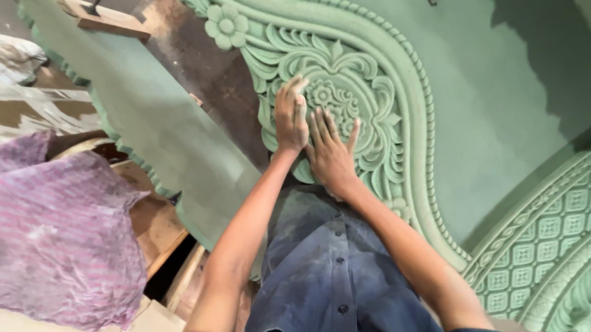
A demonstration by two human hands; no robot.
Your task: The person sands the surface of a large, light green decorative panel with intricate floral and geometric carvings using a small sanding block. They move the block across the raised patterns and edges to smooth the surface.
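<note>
A large green carved panel (pixel 488 95) with floral relief, beaded borders and a lattice section fills the upper right. My left hand (pixel 291 115) presses on the flower carving at its centre, fingers bent over the relief; whether something is under the fingers I cannot tell. My right hand (pixel 330 151) lies flat beside it, fingers spread on the leaf carving, touching the left hand's side. Both forearms reach up from my dark blue shirt.
A plain green scalloped board (pixel 149 125) lies to the left, with a wooden block (pixel 104 18) on its far end. A purple striped cloth (pixel 49 234) covers something at lower left. Wooden pieces (pixel 161 230) sit below the board.
</note>
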